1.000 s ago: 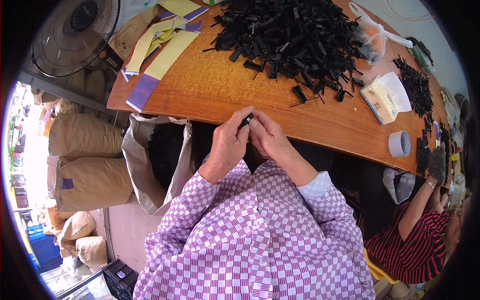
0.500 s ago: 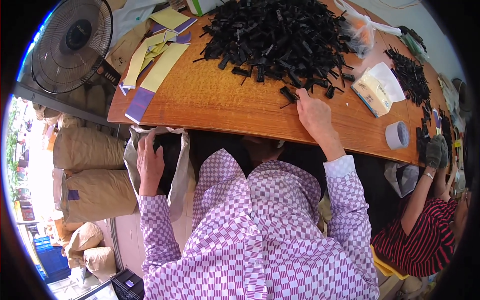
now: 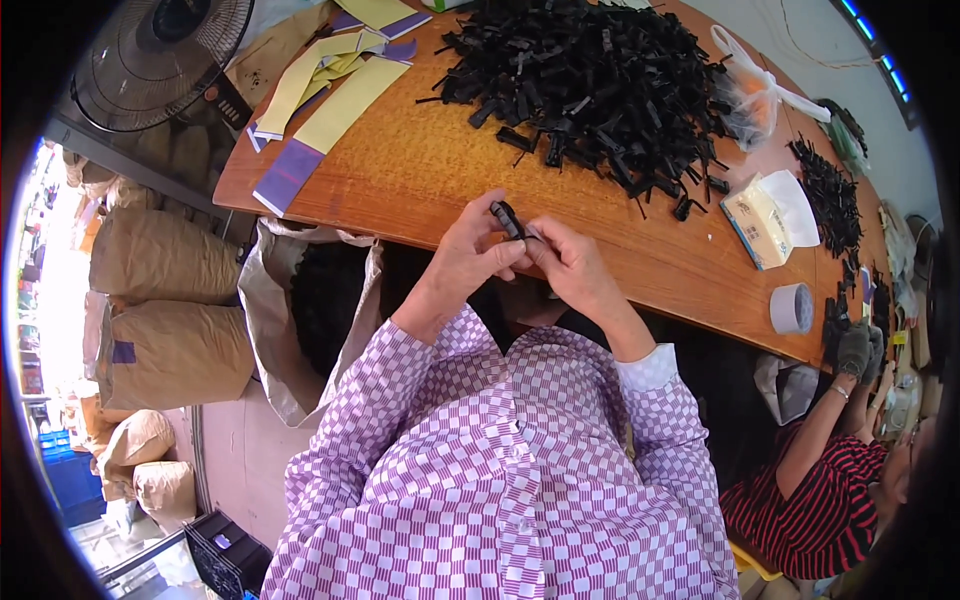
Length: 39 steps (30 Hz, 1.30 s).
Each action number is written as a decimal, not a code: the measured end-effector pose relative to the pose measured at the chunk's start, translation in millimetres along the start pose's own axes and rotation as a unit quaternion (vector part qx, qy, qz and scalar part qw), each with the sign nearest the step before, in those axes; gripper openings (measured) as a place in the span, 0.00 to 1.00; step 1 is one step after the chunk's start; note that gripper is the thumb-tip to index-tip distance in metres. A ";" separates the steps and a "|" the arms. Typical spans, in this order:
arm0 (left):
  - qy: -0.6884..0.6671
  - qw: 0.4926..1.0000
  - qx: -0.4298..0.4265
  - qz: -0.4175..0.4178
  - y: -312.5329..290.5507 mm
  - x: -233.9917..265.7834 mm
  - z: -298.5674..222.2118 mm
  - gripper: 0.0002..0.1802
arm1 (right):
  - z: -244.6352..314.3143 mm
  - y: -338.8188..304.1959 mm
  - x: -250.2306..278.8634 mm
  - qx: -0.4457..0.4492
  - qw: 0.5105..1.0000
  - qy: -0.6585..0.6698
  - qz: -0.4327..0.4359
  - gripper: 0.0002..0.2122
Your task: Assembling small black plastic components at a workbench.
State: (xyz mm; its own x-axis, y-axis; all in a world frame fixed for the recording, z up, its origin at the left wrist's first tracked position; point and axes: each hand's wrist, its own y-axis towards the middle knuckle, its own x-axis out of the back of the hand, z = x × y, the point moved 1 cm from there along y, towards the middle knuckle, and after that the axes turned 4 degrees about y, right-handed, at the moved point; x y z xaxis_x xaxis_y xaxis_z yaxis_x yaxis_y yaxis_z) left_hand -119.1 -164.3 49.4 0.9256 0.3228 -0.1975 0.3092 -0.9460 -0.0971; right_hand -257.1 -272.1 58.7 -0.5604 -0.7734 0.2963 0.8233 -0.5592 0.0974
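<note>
In front of my body, at the table's near edge, both hands meet over one small black plastic part (image 3: 508,221) with a dark clip-like body. My left hand (image 3: 462,258) grips its body between thumb and fingers. My right hand (image 3: 575,266) is closed at its lower right end, pinching what looks like a thin black tail. The fingers partly cover that end. Beyond my hands a large heap of similar black parts (image 3: 590,100) covers the back of the wooden table (image 3: 400,170).
Yellow and purple paper strips (image 3: 345,110) lie left, near a fan (image 3: 165,60). An open sack (image 3: 270,300) with dark contents hangs below the table edge. Right are a tissue pack (image 3: 755,225), a tape roll (image 3: 791,309) and a co-worker's gloved hands (image 3: 858,350).
My right hand has drawn back from the heap's edge with a black part. My left hand has come up from the sack to meet it, and the view has shifted slightly.
</note>
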 end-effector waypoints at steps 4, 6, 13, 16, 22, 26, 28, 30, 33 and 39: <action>-0.045 0.999 -0.010 0.009 0.2 7.9 5.9 0.32 | -3.4 -0.4 -10.4 -0.005 0.999 0.034 0.018 0.06; -0.061 0.998 -0.007 0.002 -4.2 9.6 5.5 0.30 | -3.5 -1.2 -17.2 -0.011 0.999 0.032 0.026 0.06; -0.123 0.988 -0.017 -0.093 -11.3 13.3 8.5 0.22 | -2.6 -14.2 -36.0 0.021 0.999 -0.026 -0.023 0.08; -0.105 0.989 -0.021 -0.102 -14.3 15.5 11.6 0.20 | 9.7 -13.7 -34.2 0.004 0.999 -0.040 -0.036 0.09; -0.025 0.996 -0.036 -0.073 -17.3 5.2 14.1 0.17 | 12.8 -4.4 -38.3 0.037 0.999 -0.001 -0.007 0.09; 0.070 0.994 -0.053 -0.069 -18.5 3.0 8.2 0.16 | 10.7 -3.4 -38.4 0.057 0.998 -0.007 0.000 0.07; 0.102 0.991 -0.053 -0.065 -18.6 0.3 3.3 0.15 | 10.5 -3.4 -38.0 0.060 0.998 0.001 0.001 0.07; 0.173 0.981 -0.056 -0.069 -18.2 -3.4 -1.4 0.15 | 10.4 -4.5 -35.9 0.065 0.998 0.008 0.000 0.06; 0.194 0.977 -0.064 -0.057 -15.6 -5.8 -0.8 0.15 | 10.5 -6.9 -31.9 0.058 0.998 -0.010 0.000 0.06; 0.262 0.959 -0.075 -0.074 -16.5 -13.1 -2.2 0.16 | 8.1 -12.3 -31.2 0.060 0.997 0.028 -0.030 0.07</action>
State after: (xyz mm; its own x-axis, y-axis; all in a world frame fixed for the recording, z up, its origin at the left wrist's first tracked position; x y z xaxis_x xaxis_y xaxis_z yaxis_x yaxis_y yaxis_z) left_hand -135.9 -153.0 55.7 0.8395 0.4330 0.3284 0.4378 -0.8969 0.0635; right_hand -249.1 -238.7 56.0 -0.6100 -0.7571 0.2340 0.7915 -0.5678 0.2264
